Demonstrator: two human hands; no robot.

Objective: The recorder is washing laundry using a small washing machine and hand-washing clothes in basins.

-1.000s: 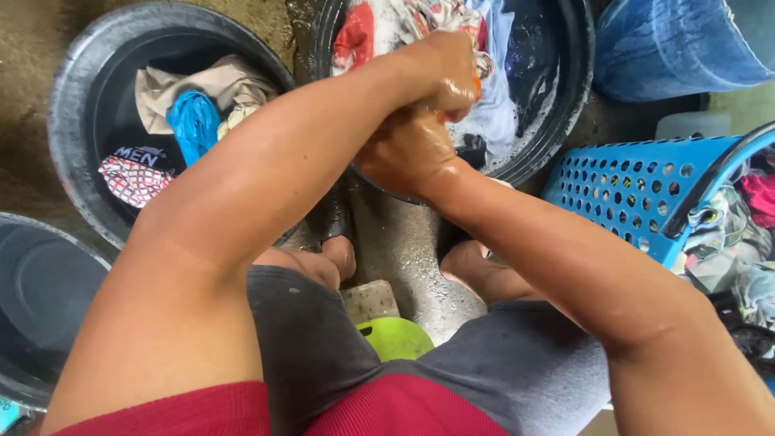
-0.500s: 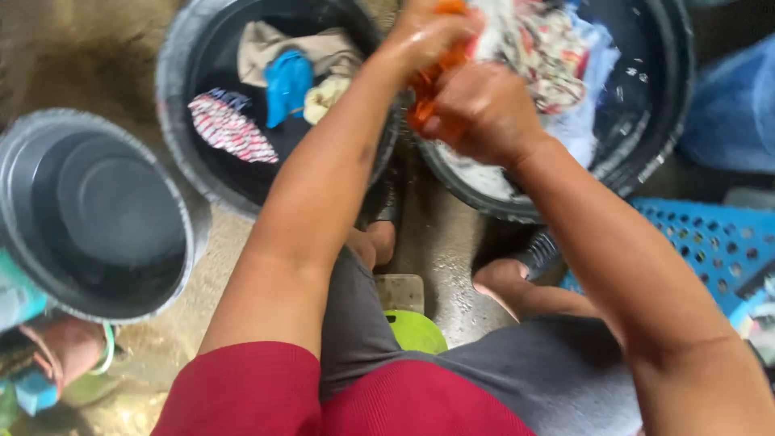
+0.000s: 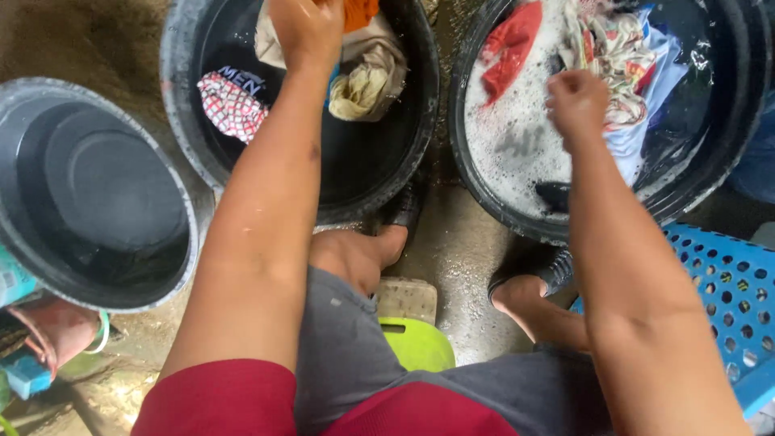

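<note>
The orange garment (image 3: 360,11) hangs at the far edge of view, gripped in the closed left hand (image 3: 307,28) over the middle black basin (image 3: 420,121), which holds a beige cloth (image 3: 367,77) and a checked red cloth (image 3: 230,105). The step looks like moving a wrung piece across; letting go over the pile seems what comes next. The right hand (image 3: 577,101), loosely curled and holding nothing, hovers over the soapy basin (image 3: 484,190) to the right. A water-filled basin (image 3: 173,266) sits left, a blue basket (image 3: 726,274) near right.
</note>
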